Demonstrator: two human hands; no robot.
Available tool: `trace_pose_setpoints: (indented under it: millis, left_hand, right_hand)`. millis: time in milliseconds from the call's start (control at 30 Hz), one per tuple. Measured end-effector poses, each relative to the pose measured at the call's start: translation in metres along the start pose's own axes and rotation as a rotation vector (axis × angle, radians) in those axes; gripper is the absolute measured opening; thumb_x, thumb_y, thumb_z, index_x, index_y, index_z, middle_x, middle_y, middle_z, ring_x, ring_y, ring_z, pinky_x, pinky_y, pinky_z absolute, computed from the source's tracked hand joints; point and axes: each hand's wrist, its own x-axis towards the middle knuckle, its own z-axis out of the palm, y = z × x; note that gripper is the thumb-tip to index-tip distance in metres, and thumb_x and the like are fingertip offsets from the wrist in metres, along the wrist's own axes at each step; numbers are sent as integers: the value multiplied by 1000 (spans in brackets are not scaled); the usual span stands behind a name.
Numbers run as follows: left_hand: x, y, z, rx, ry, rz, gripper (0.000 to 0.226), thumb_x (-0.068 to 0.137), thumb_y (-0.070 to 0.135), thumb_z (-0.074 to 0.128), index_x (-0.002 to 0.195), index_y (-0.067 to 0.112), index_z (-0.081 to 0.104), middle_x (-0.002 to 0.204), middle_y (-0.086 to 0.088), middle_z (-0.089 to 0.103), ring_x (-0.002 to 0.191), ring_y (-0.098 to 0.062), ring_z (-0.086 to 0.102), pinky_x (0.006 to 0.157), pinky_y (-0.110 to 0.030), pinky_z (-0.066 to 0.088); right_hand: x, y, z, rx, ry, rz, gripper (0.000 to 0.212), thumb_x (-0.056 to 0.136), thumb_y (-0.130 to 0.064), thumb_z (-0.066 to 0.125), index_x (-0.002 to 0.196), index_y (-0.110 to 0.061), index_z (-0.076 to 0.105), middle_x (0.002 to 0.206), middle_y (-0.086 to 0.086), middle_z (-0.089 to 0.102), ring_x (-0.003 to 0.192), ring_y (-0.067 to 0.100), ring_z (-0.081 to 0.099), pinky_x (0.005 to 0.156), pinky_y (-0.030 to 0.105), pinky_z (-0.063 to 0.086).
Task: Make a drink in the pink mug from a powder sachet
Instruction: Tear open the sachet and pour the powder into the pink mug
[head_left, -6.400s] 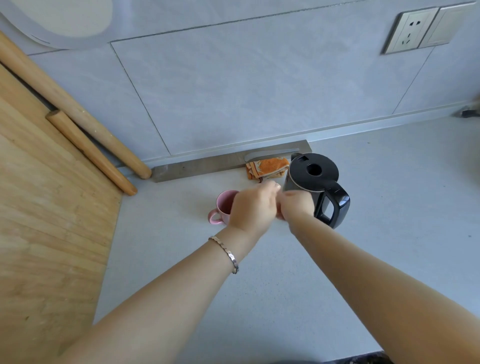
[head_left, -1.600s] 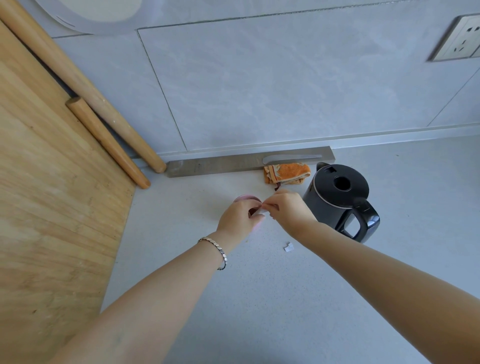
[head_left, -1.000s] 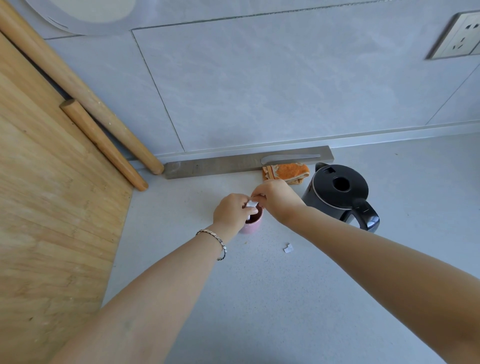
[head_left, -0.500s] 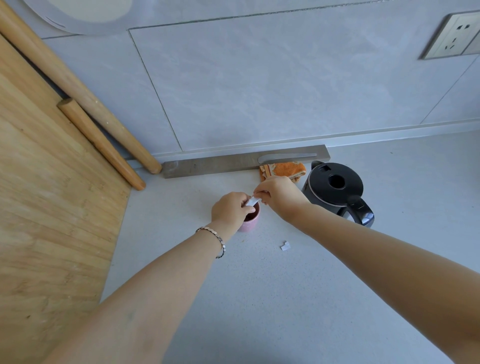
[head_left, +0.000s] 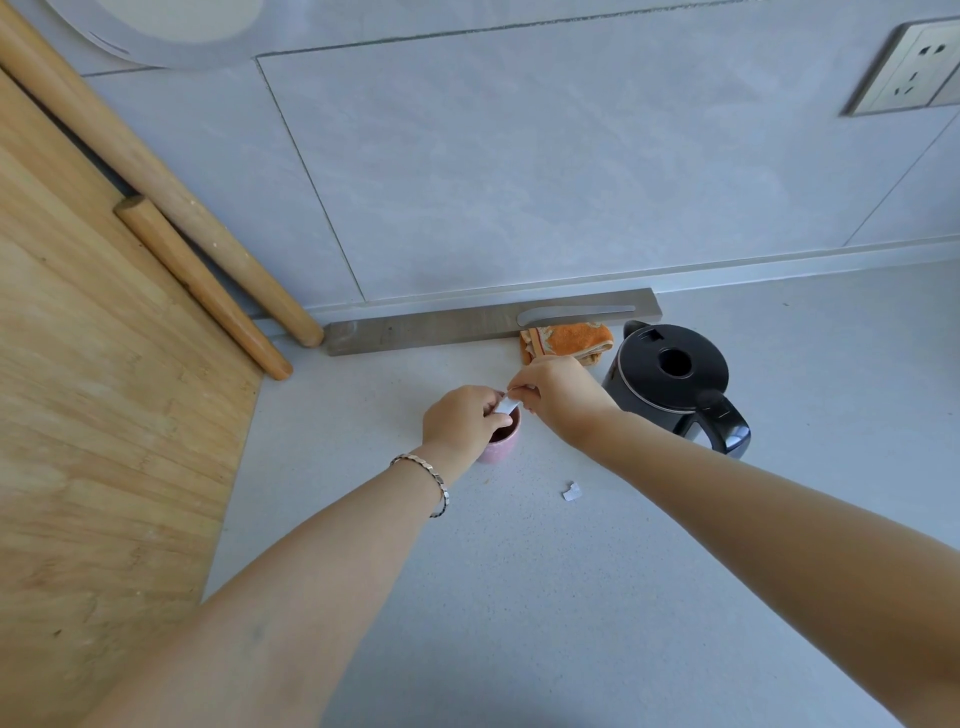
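Note:
The pink mug (head_left: 500, 450) stands on the pale counter, with dark powder showing inside it. A small white sachet (head_left: 507, 404) is tilted over the mug's mouth. My left hand (head_left: 462, 418) pinches the sachet's lower end and covers the mug's left side. My right hand (head_left: 558, 392) pinches the upper end from the right. A torn white scrap (head_left: 571, 491) lies on the counter in front of the mug.
A black kettle (head_left: 678, 387) stands right of the mug, an orange cloth (head_left: 569, 339) behind it by a long metal bar (head_left: 441, 327). A wooden board (head_left: 104, 415) and two rolling pins (head_left: 208, 291) fill the left. A wall socket (head_left: 914, 73) sits at upper right.
The sachet was torn, its scrap dropped on the counter, and both hands brought it over the mug and tipped it. In the last half second the hands barely moved.

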Motion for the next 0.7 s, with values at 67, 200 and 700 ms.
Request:
trace_pose_setpoints:
  millis: [67, 200, 700]
  left_hand:
    - [-1, 2, 0, -22, 3, -19, 19, 85, 25, 61, 93, 8, 67, 101, -9, 71, 94, -29, 63, 68, -28, 37]
    - [0, 3, 0, -54, -24, -39, 22, 84, 23, 62, 93, 4, 67, 106, -12, 71, 90, -31, 66, 71, -33, 45]
    - [-11, -2, -13, -273, 64, -74, 30, 83, 5, 52, 110, 14, 63, 118, -7, 62, 106, -27, 58, 88, -44, 54]
  right_hand:
    - [0, 0, 1, 7, 10, 2, 26, 94, -12, 48, 108, -3, 67, 107, 17, 66, 96, 28, 61, 89, 33, 48]
    - [1, 1, 3, 14, 13, 0, 26, 94, -13, 48, 107, -3, 67, 106, 17, 66, 95, 28, 61, 88, 34, 49]
    - [-19, 17, 20, 61, 112, 52, 28, 96, -17, 44, 102, -4, 68, 98, 15, 66, 86, 28, 59, 77, 38, 51]
